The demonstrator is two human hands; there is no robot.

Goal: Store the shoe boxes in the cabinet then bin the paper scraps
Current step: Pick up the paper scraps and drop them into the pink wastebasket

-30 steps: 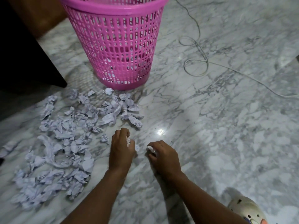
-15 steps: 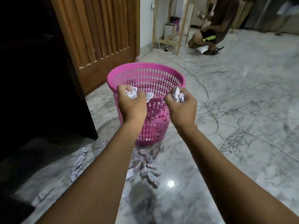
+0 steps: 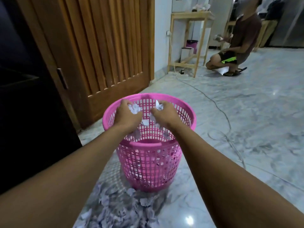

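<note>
Crumpled paper scraps (image 3: 134, 108) sit bunched in the curled fingers of a person's left hand (image 3: 126, 115) and right hand (image 3: 164, 114), both held over the mouth of a pink basket (image 3: 148, 162). Loose pieces (image 3: 145, 122) hang in the air just beneath the hands. Below the forearms, a heap of scraps (image 3: 115, 208) litters the marble floor (image 3: 246, 129). Far beyond the hands, another person (image 3: 238, 43) crouches by a wooden stand (image 3: 189, 14).

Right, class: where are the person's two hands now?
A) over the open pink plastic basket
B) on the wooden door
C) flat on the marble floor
A: the left hand and right hand hold crumpled white paper scraps above the pink plastic lattice basket.
</note>
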